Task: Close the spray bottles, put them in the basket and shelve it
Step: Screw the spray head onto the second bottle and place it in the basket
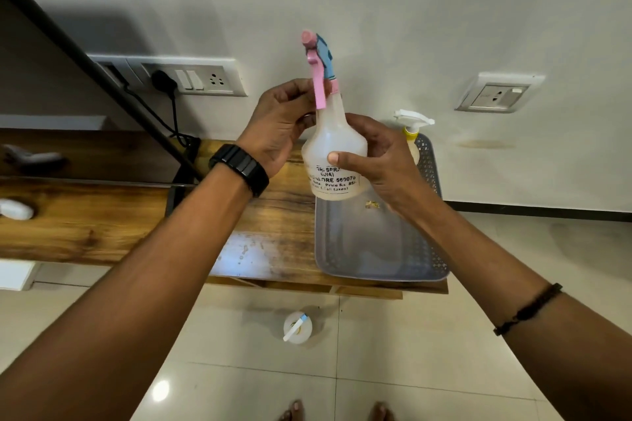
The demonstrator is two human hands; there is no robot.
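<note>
I hold a translucent white spray bottle (333, 147) upright above the wooden table. Its pink and blue spray head (319, 60) sits on the neck. My left hand (282, 123) grips the neck and collar just below the pink trigger. My right hand (379, 157) wraps the bottle's body, thumb over the label. Below the bottle a grey perforated basket (424, 249) lies on the table's right end. A second bottle with a white spray head (412, 126) and yellow collar stands in the basket's far end, partly hidden by my right hand.
The wooden table (136, 215) runs left along the wall, with a black metal bar (102, 79) slanting over it. Wall sockets and a plugged-in cable (167, 85) are behind. A white bottle (297, 326) stands on the tiled floor under the table edge. My bare feet show at the bottom.
</note>
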